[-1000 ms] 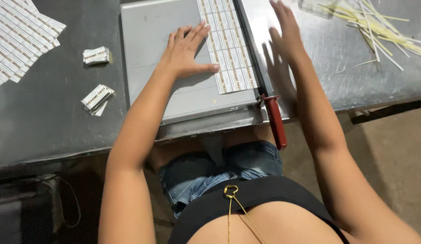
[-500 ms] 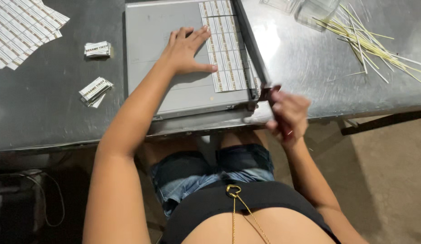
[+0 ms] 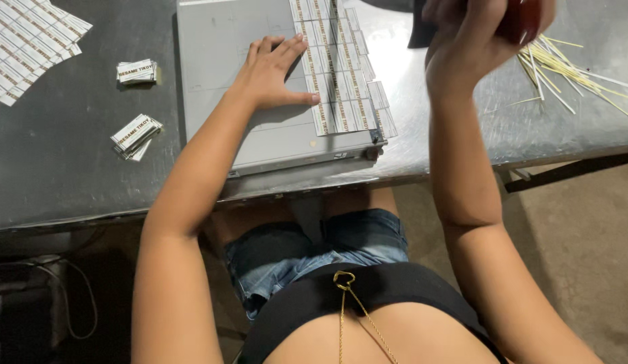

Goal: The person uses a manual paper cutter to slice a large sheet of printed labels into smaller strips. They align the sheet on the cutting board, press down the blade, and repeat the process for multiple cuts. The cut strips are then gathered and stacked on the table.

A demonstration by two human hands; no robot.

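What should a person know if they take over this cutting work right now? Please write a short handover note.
Left hand: flat on the label sheet, pressing it to the grey cutter board.
Right hand: raised, closed in a grip on the red cutter handle.
Sheet edge overhangs the board's right side.
Done: two small stacks of cut labels on the table's left.
Left: this sheet, plus more sheets at far left.

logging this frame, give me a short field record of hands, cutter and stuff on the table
left hand: left hand flat, pressing the label sheet on the grey paper cutter
right hand: right hand raised, closed around the red cutter handle
cut labels: two small stacks left of the cutter
uncut sheets: label sheets at far left
right side: pale thin sticks
surface: metal table
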